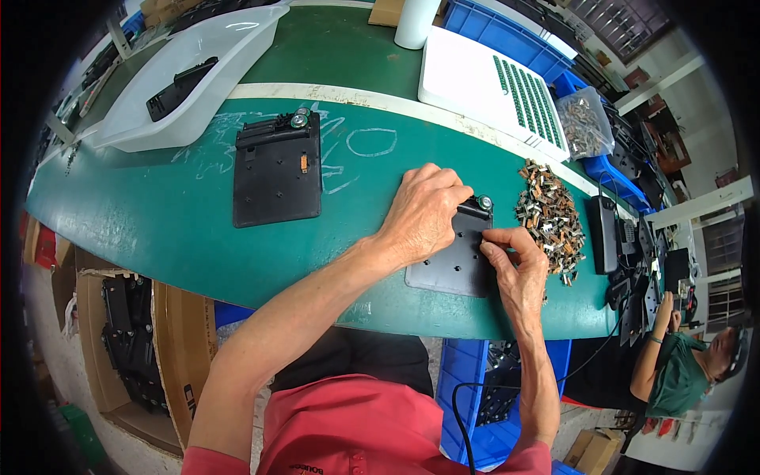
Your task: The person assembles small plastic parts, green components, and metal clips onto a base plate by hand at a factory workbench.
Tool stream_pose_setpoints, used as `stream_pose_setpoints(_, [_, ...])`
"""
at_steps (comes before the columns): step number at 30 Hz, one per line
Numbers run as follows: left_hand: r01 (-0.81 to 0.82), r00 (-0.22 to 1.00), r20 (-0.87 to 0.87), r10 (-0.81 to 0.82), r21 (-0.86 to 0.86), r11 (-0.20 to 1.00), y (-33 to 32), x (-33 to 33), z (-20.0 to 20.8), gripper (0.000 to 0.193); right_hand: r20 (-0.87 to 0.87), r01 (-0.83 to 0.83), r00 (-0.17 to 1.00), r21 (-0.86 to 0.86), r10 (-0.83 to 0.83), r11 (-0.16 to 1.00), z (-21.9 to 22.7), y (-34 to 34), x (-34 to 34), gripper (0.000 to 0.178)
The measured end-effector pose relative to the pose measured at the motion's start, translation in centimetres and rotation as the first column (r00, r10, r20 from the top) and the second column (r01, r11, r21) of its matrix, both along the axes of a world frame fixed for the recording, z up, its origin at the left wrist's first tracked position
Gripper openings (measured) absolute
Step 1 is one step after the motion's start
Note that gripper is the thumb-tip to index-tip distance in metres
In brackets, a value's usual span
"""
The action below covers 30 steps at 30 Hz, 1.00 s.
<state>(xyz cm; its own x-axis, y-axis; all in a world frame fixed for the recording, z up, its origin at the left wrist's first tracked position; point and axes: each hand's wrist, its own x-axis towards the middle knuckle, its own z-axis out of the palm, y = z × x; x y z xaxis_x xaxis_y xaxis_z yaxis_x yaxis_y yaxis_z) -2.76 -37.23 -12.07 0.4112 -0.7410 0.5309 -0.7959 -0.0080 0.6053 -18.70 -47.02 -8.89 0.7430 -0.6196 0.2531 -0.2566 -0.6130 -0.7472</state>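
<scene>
A flat black plastic panel point(450, 267) with small raised pegs lies in front of me on the green table. My left hand point(423, 210) is closed over its far end, fingertips hidden behind the knuckles. Beside that hand a round shiny metal part point(484, 203) shows at the panel's far right corner. Thumb and forefinger of my right hand point(518, 265) are pinched together at the panel's right side; what sits between them is too small to tell. A second black panel point(277, 186) lies to the left, bearing a small orange-brown part point(303, 164) and a metal piece at its far end.
Right of my hands is a heap of small metal-and-brown parts point(552, 218). Beyond stand a white tray point(459, 75) with rows of green pieces and a plastic bag point(584, 123). A white tub point(237, 51) is far left. Below are a cardboard box point(186, 332) and blue crate point(463, 372). Another person point(681, 364) works at right.
</scene>
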Motion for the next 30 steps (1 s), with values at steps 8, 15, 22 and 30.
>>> stream_pose_setpoints(8, [0.002, 1.000, 0.006, -0.002, 0.006, 1.000, 0.1, 0.0, 0.1, 0.033, 0.058, 0.001, 0.998, 0.048, -0.003, 0.999, -0.7, 0.0, -0.5, 0.013])
stream_pose_setpoints(15, [0.002, 1.000, 0.001, -0.002, 0.014, 1.000, 0.0, 0.0, 0.0, 0.034, 0.069, 0.039, 0.996, 0.116, -0.047, 0.993, -0.9, 0.0, -0.3, 0.012])
stream_pose_setpoints(22, [0.005, 1.000, -0.003, -0.005, 0.020, 1.000, 0.0, -0.1, 0.1, 0.034, 0.079, -0.004, 0.997, -0.036, 0.007, 0.999, -0.9, 0.2, -0.6, 0.012])
stream_pose_setpoints(30, [-0.001, 1.000, 0.013, 0.001, 0.007, 1.000, 0.0, 0.0, -0.1, 0.034, -0.032, -0.048, 0.998, -0.063, 0.046, 0.997, 0.4, 0.2, -0.2, 0.013])
